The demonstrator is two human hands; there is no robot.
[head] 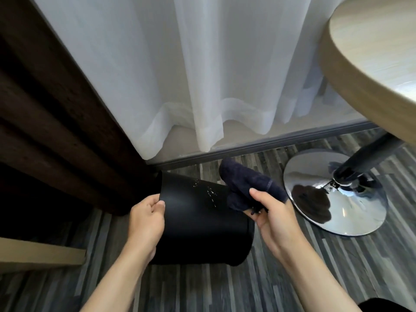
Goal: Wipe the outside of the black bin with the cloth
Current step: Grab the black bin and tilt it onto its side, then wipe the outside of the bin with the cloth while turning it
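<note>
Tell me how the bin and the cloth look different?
The black bin is smooth, stiff and shiny, while the cloth is fuzzy and floppy. The bin has white specks on its side; the cloth shows none. The left hand grips the bin, the right hand the cloth. Both are dark.

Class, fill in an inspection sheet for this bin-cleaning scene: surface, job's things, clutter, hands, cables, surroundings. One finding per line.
Surface: grey wood-pattern floor, with no litter visible.
Job's things: black bin tilted, whitish splash marks on its upper side; dark cloth bunched, held beside the marks.
Clutter: nothing seen.
Hands: left hand grips the bin's edge; right hand holds the cloth.
Cables: nothing seen.
Surroundings: white sheer curtain behind, dark curtain at left, round table on a chrome base at right.
</note>
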